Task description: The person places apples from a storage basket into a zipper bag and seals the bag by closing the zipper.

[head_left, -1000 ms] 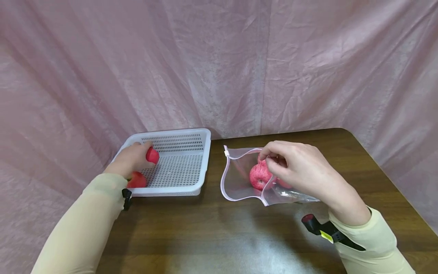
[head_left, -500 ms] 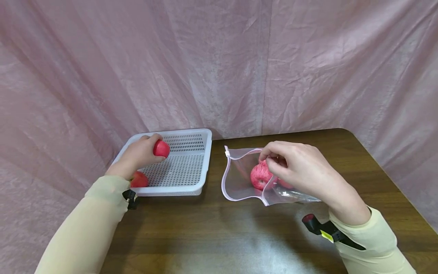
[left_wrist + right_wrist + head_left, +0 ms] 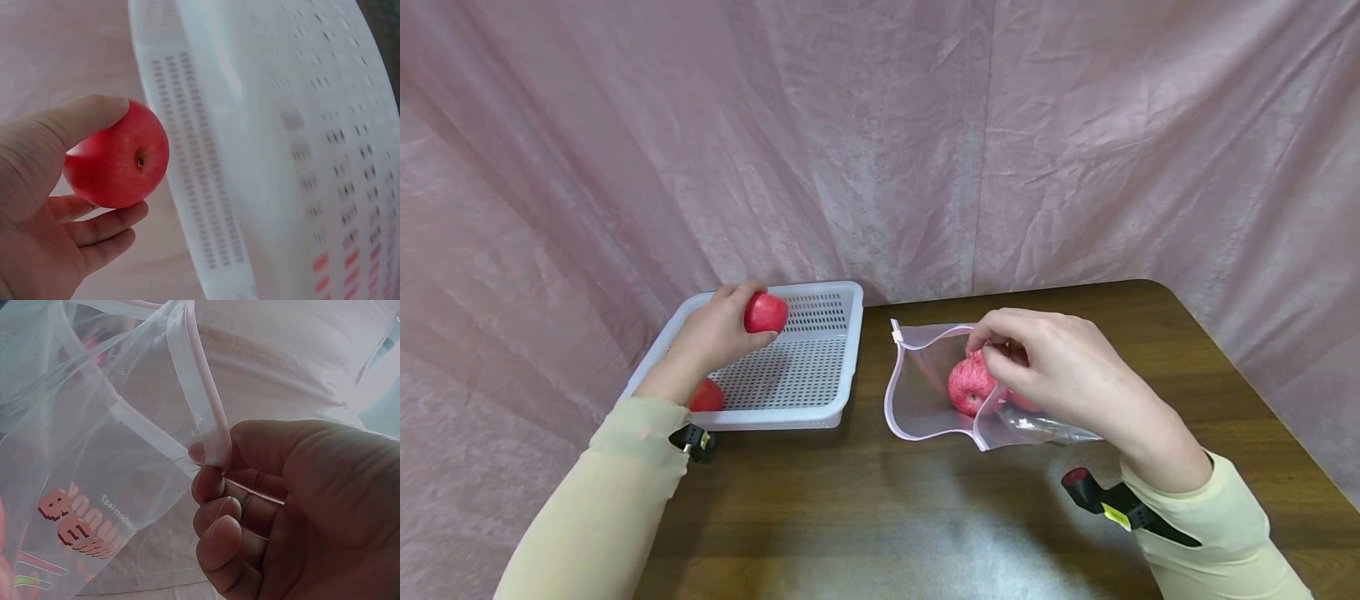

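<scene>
Left hand [image 3: 711, 329] and apple [image 3: 767, 313] moved rightward; bag [image 3: 921, 396] bears red letters [image 3: 54, 504] "BE".

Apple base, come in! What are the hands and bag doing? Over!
Left hand gripping apple by basket. Right hand pinching edge of bag. Bag open, apples inside. Possibly in the way: basket rim.

Head camera: above the near side of the basket [image 3: 793, 371], facing forward and down. Left wrist camera [image 3: 702, 444]: close-up, sharing the basket with it. Right wrist camera [image 3: 1090, 497]: close-up, right of the basket, sharing the bag [image 3: 112, 475].
</scene>
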Available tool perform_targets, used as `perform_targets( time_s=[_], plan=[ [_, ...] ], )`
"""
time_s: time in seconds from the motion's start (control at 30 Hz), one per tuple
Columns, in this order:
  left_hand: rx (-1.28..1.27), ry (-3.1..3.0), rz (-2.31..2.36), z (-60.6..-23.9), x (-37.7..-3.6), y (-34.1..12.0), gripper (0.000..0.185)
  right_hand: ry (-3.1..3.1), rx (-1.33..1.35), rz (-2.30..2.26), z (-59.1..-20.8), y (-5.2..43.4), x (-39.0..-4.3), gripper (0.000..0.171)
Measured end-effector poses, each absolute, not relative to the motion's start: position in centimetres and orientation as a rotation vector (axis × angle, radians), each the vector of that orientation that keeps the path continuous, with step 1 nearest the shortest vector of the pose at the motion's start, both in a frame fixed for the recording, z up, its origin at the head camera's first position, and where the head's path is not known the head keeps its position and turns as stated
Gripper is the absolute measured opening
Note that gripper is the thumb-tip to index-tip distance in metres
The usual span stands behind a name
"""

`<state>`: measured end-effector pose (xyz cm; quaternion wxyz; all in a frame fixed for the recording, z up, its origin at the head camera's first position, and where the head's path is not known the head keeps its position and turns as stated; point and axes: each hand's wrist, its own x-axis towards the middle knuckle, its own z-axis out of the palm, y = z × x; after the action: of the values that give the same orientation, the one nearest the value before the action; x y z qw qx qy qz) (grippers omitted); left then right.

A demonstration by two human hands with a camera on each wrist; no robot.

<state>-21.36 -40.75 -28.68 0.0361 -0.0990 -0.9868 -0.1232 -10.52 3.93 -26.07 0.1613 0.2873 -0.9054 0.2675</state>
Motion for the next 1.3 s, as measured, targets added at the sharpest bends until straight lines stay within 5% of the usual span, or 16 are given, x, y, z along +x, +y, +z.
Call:
perform_targets(
  time_s=[0.43, 1.3],
  plan=[
    [-0.414, -2.785, -0.526, -28.5, -19.4, -36.4, 0.071, -2.586, 0.797, 0.782, -26.1, 4.2, -10.3, 0.029],
    [-0.548, -2.436, -0.784, -28.4, -15.5, -28.8, 0.082, -2.561, 0.797, 0.768, -25.8, 5.6, -9.5, 0.034]
  ],
)
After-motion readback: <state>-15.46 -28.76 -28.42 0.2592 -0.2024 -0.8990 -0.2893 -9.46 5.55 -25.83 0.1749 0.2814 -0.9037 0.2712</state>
